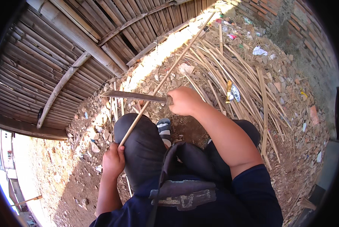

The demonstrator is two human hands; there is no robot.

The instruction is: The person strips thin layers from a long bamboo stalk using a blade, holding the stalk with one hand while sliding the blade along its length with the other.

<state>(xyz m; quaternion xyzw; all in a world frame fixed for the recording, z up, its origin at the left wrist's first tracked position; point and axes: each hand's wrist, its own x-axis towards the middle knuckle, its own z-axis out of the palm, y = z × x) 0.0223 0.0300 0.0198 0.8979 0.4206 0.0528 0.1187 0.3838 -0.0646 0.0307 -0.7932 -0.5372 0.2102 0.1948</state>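
My left hand (113, 160) is closed round the near end of a long bamboo strip (168, 72), beside my left knee. From there the strip slants up and away to the right, its far end near the bamboo wall's foot. In my right hand (184, 101), closed on the handle, is a machete (135, 95). Its blade points left and crosses the strip a little beyond my knee; whether the edge bites into the strip I cannot tell. My fingers hide most of the machete's handle.
Many split bamboo strips (237, 81) lie in a heap ahead and to the right. A bamboo slat wall (63, 64) rises at the left, a brick wall (302, 34) at the far right. Rubble and litter, including a silver wrapper (234, 93), cover the dirt. My sandalled foot (164, 130) is below.
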